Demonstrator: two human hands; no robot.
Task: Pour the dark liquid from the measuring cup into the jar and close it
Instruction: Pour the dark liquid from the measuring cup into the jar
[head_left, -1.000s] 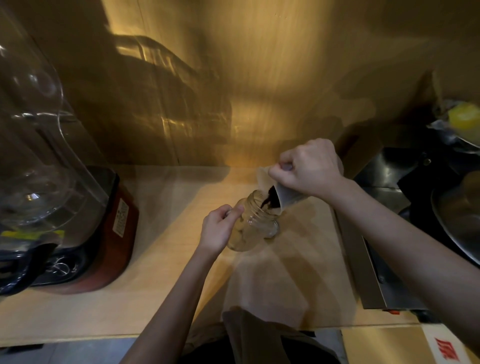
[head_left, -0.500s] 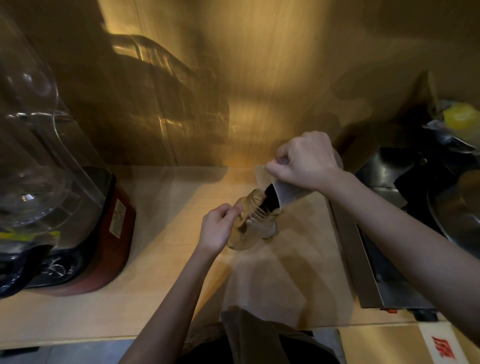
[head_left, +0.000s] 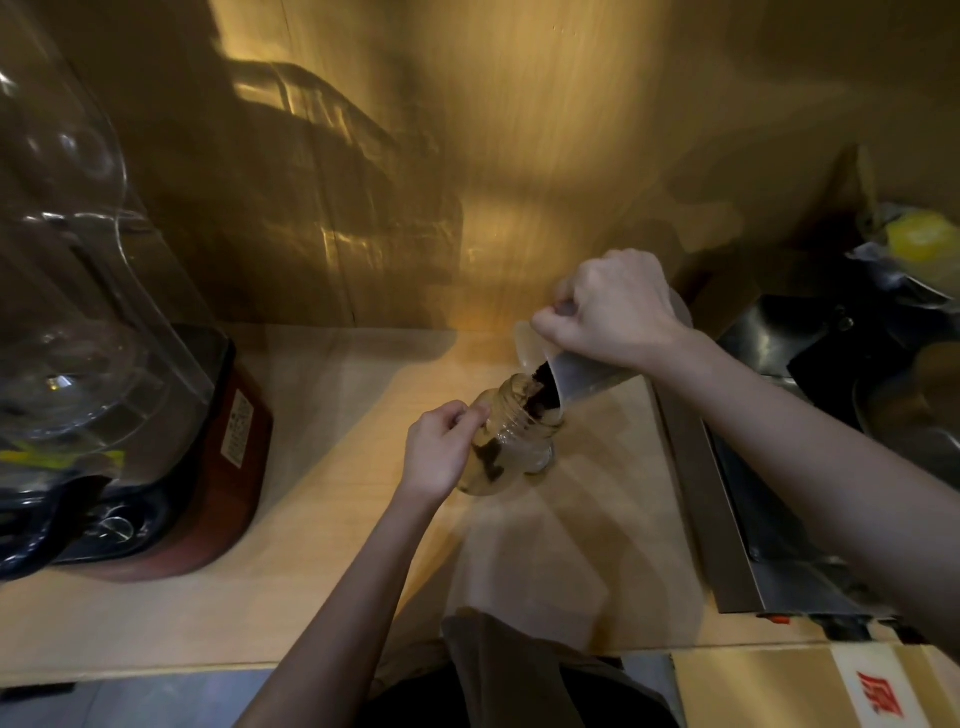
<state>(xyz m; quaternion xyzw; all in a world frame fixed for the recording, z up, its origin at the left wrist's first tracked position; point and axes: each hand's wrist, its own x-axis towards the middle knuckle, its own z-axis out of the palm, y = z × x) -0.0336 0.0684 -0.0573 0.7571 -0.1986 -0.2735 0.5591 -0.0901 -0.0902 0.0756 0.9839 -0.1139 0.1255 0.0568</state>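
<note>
Wooden counter (head_left: 322, 571), wood-panelled wall (head_left: 545, 130)

head-worn wide view, angled down, close over counter (head_left: 322, 597)

Blender (head_left: 130, 415) left on counter (head_left: 337, 571), jar (head_left: 511, 441) at centre, measuring cup (head_left: 582, 374) above its mouth

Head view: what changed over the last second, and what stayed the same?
Dark liquid now runs down inside the jar, with dark streaks on its lower wall that were absent before. The right hand has tipped the measuring cup a little further. The left hand still steadies the tilted jar on the counter. No grip changed.
</note>
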